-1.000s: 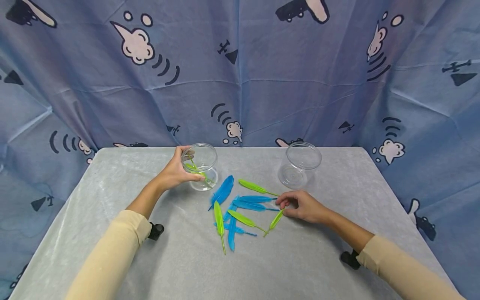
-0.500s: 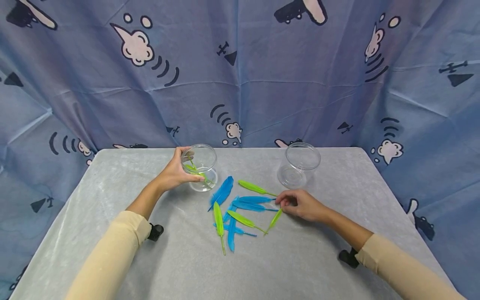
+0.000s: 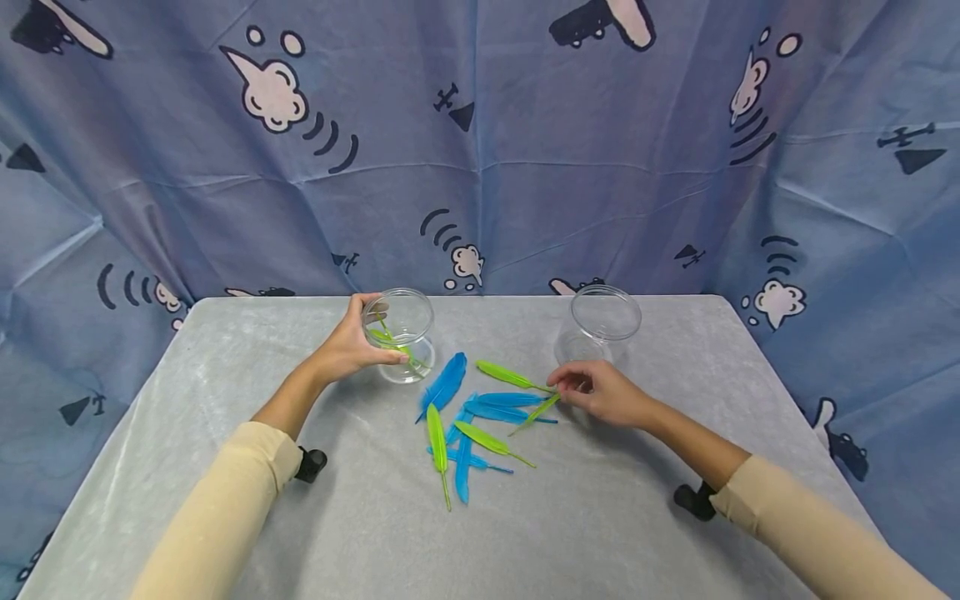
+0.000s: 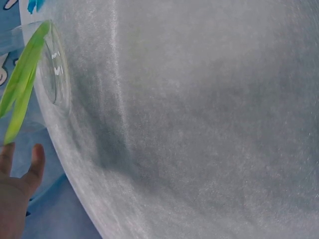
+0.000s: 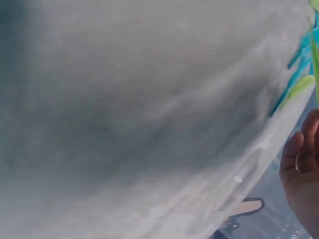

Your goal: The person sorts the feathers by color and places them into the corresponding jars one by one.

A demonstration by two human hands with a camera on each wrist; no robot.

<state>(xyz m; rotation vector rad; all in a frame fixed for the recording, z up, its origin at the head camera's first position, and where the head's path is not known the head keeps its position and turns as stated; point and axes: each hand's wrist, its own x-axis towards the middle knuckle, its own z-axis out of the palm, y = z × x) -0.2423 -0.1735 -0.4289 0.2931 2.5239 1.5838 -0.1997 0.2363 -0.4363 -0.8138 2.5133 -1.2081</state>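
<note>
Feather, right of centre, was pinched in right hand; left hand gripped jar; any slackening risked drop.

Creased blue curtain with cartoon prints, behind a pale grey table

This looked like a makeshift filming booth! A blue cartoon-printed curtain wrapped round a grey table, and black wrist cameras were right there; home or studio, there was no telling.
</note>
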